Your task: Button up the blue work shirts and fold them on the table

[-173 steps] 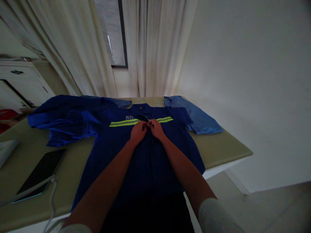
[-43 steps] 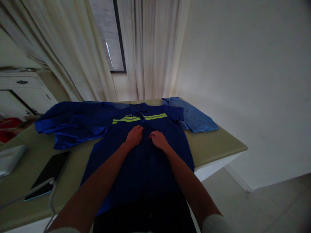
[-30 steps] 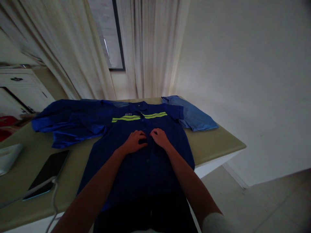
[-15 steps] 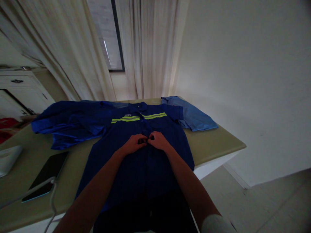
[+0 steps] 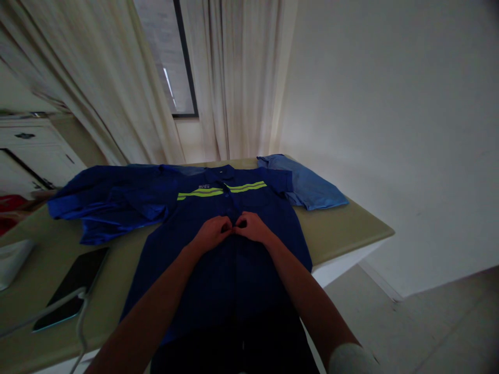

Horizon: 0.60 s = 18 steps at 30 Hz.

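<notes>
A dark blue short-sleeved work shirt (image 5: 210, 270) lies front up, its collar at the far side and yellow-green reflective bands across the chest. My left hand (image 5: 213, 232) and my right hand (image 5: 252, 227) meet over the front placket, below the bands. Thumbs and fingers of both are pinched together on the shirt's front edge, the fingertips almost touching. Whatever button may be between them is too small and dark to make out.
The shirt rests on a tan-topped table (image 5: 335, 234). Crumpled blue cloth (image 5: 113, 195) is on the left, a lighter blue garment (image 5: 315, 184) at the right. A black tablet (image 5: 74, 285), a white cable (image 5: 80, 322) and a white object (image 5: 13, 262) lie near left.
Both hands stay pinched at the placket, and their fingertips have come slightly closer together. The view has shifted a little.
</notes>
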{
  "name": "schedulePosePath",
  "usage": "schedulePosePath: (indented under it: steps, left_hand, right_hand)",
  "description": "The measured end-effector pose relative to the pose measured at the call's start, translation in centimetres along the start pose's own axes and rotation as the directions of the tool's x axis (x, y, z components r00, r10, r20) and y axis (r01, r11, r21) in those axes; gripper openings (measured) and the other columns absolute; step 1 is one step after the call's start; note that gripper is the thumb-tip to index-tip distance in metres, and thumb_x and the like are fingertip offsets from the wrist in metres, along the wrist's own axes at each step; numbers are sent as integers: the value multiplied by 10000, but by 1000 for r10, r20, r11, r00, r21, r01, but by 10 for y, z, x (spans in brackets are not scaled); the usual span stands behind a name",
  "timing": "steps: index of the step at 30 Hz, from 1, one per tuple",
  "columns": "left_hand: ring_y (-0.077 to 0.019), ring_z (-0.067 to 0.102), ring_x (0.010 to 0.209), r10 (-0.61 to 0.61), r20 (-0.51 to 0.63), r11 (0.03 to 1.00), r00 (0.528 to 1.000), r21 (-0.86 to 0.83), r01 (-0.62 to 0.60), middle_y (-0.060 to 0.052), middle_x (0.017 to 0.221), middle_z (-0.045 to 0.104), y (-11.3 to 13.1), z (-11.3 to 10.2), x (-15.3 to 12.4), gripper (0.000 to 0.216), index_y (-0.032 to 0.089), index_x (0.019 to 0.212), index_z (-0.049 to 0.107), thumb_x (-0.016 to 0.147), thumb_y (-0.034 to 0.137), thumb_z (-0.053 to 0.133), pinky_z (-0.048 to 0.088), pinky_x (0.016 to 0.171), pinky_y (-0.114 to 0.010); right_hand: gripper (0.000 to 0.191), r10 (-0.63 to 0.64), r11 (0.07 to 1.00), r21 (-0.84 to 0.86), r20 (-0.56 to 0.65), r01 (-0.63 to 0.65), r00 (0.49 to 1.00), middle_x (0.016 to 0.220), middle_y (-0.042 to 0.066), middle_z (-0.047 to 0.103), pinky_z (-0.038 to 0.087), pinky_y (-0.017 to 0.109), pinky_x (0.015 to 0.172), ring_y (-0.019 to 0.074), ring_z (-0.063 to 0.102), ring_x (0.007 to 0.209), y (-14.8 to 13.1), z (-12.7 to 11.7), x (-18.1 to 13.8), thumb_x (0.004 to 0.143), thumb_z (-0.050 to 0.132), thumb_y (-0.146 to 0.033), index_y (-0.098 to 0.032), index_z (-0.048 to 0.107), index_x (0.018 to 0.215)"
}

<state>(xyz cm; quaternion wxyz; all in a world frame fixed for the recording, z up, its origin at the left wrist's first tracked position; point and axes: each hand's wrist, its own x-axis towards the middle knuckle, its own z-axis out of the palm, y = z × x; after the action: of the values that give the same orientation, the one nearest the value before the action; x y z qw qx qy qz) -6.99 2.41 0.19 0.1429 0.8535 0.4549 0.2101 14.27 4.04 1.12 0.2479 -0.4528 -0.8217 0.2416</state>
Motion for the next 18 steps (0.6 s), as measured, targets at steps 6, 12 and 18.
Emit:
schedulePosePath:
  steps: [6,12,18]
  left_hand:
    - [-204,699,847,-148,16,989,989,-16,148,-9,923,743,10,-1,10,129,251,1021,645,894,236,654,475,742,-305]
    - [-259,711,921,-382,-36,920,924,77,383,-38,952,752,29,5,31,100,257,989,631,910,308,667,476,754,-331]
    - [-215,710,929,-263,-161,962,951,-118,246,-43,954,745,23,22,23,100,226,994,615,909,173,616,514,808,-320]
  right_hand:
    - [92,26,999,-36,-26,-27,999,908,26,688,400,257,712,144,607,787,5,3,2,845,745,-219,-173,796,906]
    - [112,145,984,-110,44,-139,988,900,36,732,428,258,746,175,663,866,10,-7,22,906,694,-234,-195,796,928]
    - [154,259,949,-153,-109,-274,960,1066,102,710,455,293,784,212,659,940,3,4,17,942,633,-257,-180,761,977]
